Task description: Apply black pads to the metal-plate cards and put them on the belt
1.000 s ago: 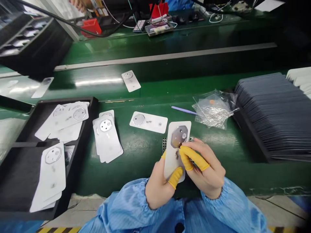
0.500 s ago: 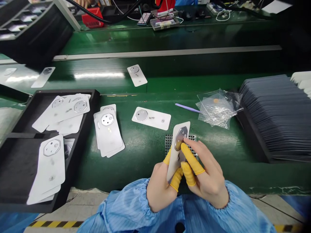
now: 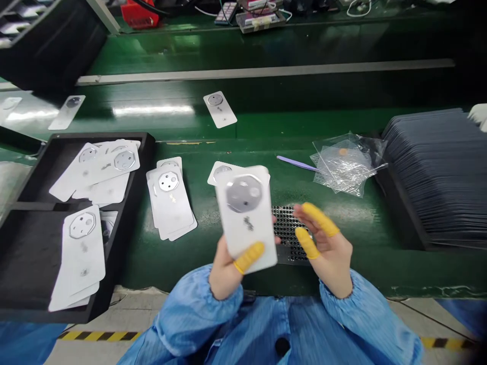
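Note:
A white panel with a grey octagonal camera plate (image 3: pixel 249 223) is held up by my left hand (image 3: pixel 232 266), its yellow-covered thumb lying across the lower front and fingertips showing at the right edge. To the right, my right hand (image 3: pixel 329 246) is apart from the panel, fingers spread, with yellow covers on thumb and a finger. Between and below the hands lies a black perforated sheet with rows of small dots (image 3: pixel 291 228). Behind the held panel, another white panel (image 3: pixel 215 175) lies partly hidden on the green table (image 3: pixel 213 147).
Stacked white panels (image 3: pixel 173 203) lie left of centre, beside a black tray (image 3: pixel 146 157) holding more. A purple tweezer (image 3: pixel 297 162) and clear plastic films (image 3: pixel 344 165) lie right of centre. Dark sheets (image 3: pixel 437 172) fill a right-hand tray. Single panels (image 3: pixel 220 110) lie farther back.
My left hand has moved left and turned the panel to face the camera. My right hand has come off the panel and moved right, fingers apart. The view has shifted slightly.

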Motion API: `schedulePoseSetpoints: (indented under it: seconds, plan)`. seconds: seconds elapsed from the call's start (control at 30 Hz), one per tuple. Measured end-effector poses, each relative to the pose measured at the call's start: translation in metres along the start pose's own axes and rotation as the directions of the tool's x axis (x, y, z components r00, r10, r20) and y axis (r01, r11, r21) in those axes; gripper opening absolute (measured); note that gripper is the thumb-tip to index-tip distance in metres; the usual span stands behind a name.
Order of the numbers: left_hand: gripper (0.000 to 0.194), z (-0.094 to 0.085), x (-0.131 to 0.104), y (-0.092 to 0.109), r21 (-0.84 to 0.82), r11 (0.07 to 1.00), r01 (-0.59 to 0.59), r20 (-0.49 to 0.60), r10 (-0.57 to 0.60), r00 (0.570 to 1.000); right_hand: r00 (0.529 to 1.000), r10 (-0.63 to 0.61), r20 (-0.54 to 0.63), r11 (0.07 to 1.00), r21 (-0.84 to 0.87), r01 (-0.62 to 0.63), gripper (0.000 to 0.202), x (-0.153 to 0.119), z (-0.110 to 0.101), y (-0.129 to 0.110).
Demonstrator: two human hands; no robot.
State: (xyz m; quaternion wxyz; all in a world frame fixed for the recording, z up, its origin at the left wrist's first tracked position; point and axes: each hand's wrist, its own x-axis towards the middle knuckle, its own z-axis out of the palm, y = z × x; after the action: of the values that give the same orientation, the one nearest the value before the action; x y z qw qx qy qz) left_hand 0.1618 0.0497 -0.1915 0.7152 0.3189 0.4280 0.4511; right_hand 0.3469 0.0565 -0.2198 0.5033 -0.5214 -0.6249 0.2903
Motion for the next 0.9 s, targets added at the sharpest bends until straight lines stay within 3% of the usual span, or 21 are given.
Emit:
schedulePoseSetpoints:
  seconds: [0.07, 0.13, 0.2, 0.27, 0.33, 0.4, 0.47, 0.53, 0.6, 0.7, 0.9]
  plan:
    - [0.063, -0.02, 0.002, 0.009, 0.089, 0.991, -0.096, -0.183, 0.111, 0.977, 0.989, -0.045, 0.144, 0.988, -0.138, 0.065, 0.042, -0.011, 0.0, 0.012]
    - [0.081, -0.04, 0.003, 0.013, 0.269, 0.945, -0.187, -0.305, 0.267, 0.914, 0.963, -0.11, 0.247, 0.962, -0.218, 0.166, 0.039, -0.022, 0.001, 0.022]
    - [0.089, -0.056, 0.005, 0.011, 0.478, 0.853, -0.209, -0.324, 0.392, 0.861, 0.95, -0.159, 0.268, 0.95, -0.221, 0.222, 0.036, -0.029, 0.002, 0.028]
    - [0.066, -0.061, 0.005, 0.006, 0.619, 0.769, -0.158, -0.297, 0.415, 0.86, 0.962, -0.165, 0.216, 0.956, -0.207, 0.21, 0.035, -0.029, 0.002, 0.027]
    - [0.04, -0.054, 0.007, -0.001, 0.646, 0.76, -0.071, -0.286, 0.328, 0.9, 0.976, -0.17, 0.136, 0.962, -0.192, 0.194, 0.037, -0.025, 0.001, 0.022]
    - [0.036, -0.039, 0.008, -0.008, 0.595, 0.804, -0.016, -0.233, 0.191, 0.953, 0.975, -0.206, 0.083, 0.959, -0.182, 0.218, 0.041, -0.02, -0.001, 0.015]
    - [0.037, -0.02, 0.01, -0.011, 0.547, 0.837, -0.03, -0.114, 0.11, 0.987, 0.96, -0.263, 0.098, 0.946, -0.168, 0.277, 0.045, -0.015, -0.003, 0.008]
    - [0.028, -0.005, 0.012, -0.013, 0.526, 0.847, -0.076, -0.009, 0.095, 0.995, 0.945, -0.287, 0.155, 0.94, -0.145, 0.309, 0.045, -0.013, -0.004, 0.003]
    - [0.02, 0.004, 0.012, -0.013, 0.513, 0.852, -0.102, 0.023, 0.105, 0.994, 0.942, -0.277, 0.189, 0.944, -0.129, 0.304, 0.042, -0.011, -0.005, 0.0]
    - [0.019, 0.007, 0.01, -0.014, 0.504, 0.857, -0.109, 0.028, 0.11, 0.994, 0.942, -0.271, 0.197, 0.944, -0.136, 0.3, 0.039, -0.01, -0.006, -0.002]
    - [0.018, 0.006, 0.011, -0.02, 0.454, 0.889, -0.052, -0.036, 0.076, 0.996, 0.874, -0.325, 0.361, 0.884, -0.211, 0.416, 0.044, -0.012, -0.007, 0.002]
